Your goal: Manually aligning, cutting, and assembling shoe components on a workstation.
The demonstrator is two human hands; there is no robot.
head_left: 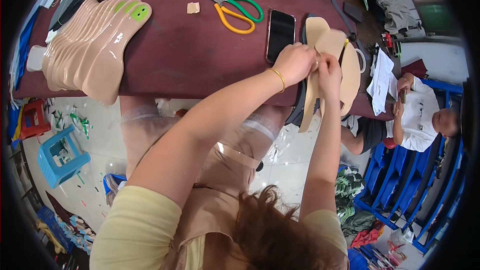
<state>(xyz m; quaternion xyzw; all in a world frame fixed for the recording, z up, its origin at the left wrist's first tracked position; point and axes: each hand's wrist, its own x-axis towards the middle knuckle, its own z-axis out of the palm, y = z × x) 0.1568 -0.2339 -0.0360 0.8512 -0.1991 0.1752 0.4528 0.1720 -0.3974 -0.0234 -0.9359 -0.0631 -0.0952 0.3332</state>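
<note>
Both my hands meet over a pile of long beige insole-shaped pieces [349, 82] at the right part of the table. My left hand [296, 63], with a gold bangle at the wrist, has its fingers bent and pressed together at a beige insole [331, 41]. Close beside it, my right hand [329, 77] pinches at the same insole, its fingertips nearly touching the left ones. The insole is slightly blurred, and the hands hide the gripped edge. A dark phone [281, 35] lies flat just left of the pile.
Scissors [231, 14] with green and orange handles lie partly spread on the dark red table [165, 60]. Glossy beige insoles [100, 45] are fanned at left. Small beige squares [193, 8] lie nearby. Another person [417, 112] sits at right by blue racks [400, 175].
</note>
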